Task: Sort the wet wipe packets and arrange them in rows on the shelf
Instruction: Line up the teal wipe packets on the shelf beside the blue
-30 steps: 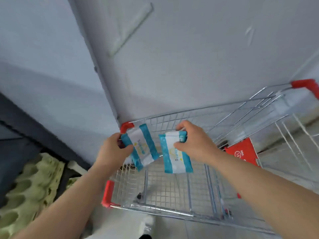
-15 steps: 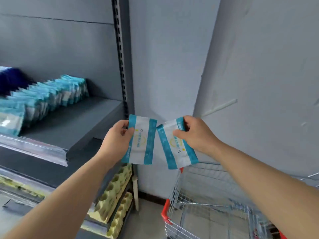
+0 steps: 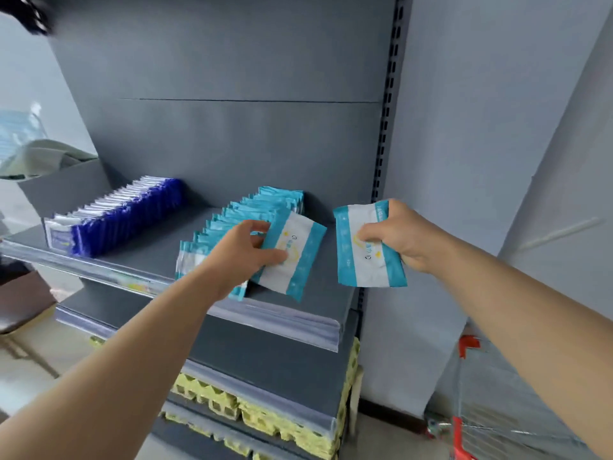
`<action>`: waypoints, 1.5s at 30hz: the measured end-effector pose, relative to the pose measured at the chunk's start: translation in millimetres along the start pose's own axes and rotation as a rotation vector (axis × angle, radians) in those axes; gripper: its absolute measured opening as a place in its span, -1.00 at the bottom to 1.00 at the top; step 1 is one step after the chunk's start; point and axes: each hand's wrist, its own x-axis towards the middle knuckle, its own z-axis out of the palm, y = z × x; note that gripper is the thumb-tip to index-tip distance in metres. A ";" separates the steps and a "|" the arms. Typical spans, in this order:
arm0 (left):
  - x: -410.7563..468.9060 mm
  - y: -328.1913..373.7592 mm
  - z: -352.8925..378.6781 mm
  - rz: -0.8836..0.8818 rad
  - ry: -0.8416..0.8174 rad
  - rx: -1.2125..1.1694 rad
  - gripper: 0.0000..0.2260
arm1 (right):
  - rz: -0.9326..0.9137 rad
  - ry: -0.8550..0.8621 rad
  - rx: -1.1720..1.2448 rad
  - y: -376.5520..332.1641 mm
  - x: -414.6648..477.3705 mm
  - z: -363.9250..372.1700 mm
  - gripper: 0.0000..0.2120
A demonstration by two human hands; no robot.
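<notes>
Pinching left packet (image 3: 297, 260) over shelf (image 3: 323, 295); right fingers (image 3: 373, 232) clutch right packet (image 3: 365, 265).

The grey shelf (image 3: 156, 250) carries one front-to-back row of dark blue packets (image 3: 122, 215) near its left edge and another of teal-and-white packets (image 3: 262, 204) nearer its right.

Right packet (image 3: 368, 260) print unreadable — cart (image 3: 459, 436) cut off.

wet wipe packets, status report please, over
Left hand holds a teal-and-white plastic wipe packet beside the teal packet row on the grey metal shelf. Right hand grips a second teal-and-white packet, in the air. No obstruction seen.
</notes>
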 end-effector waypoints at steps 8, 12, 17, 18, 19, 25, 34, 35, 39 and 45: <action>29.1 -15.4 -97.2 -0.007 -0.039 0.254 -0.71 | -0.069 -0.118 -0.074 -23.4 37.0 70.7 -0.40; 42.5 -36.0 -128.5 -0.038 -0.096 0.373 -0.69 | -0.088 -0.184 -0.162 -34.3 51.6 97.2 -0.62; 60.0 -62.5 -148.1 0.047 -0.114 0.448 -0.65 | -0.073 -0.238 -0.207 -41.7 63.2 127.7 -0.62; 63.8 -67.1 -148.5 0.076 -0.109 0.465 -0.64 | -0.068 -0.242 -0.211 -42.6 65.1 133.1 -0.63; 67.3 -71.0 -147.2 0.099 -0.096 0.479 -0.63 | -0.064 -0.245 -0.217 -43.3 65.8 136.7 -0.64; 91.3 -90.3 -147.0 0.264 -0.007 0.552 -0.57 | -0.028 -0.157 -0.227 -45.9 66.6 157.4 -0.63; 109.7 -108.7 -162.0 0.197 -0.079 0.416 -0.73 | -0.171 -0.033 -0.760 -40.3 55.2 218.2 -0.46; 112.2 -110.7 -165.0 0.207 -0.118 0.357 -0.76 | -0.183 -0.014 -0.813 -39.7 55.0 221.9 -0.43; 110.1 -117.2 -178.1 0.188 -0.297 0.063 -0.74 | -0.194 0.024 -0.890 -40.0 51.8 228.0 -0.45; 109.1 -130.4 -177.1 0.377 -0.303 0.339 -0.71 | -0.229 -0.003 -0.922 -41.5 51.3 260.5 -0.53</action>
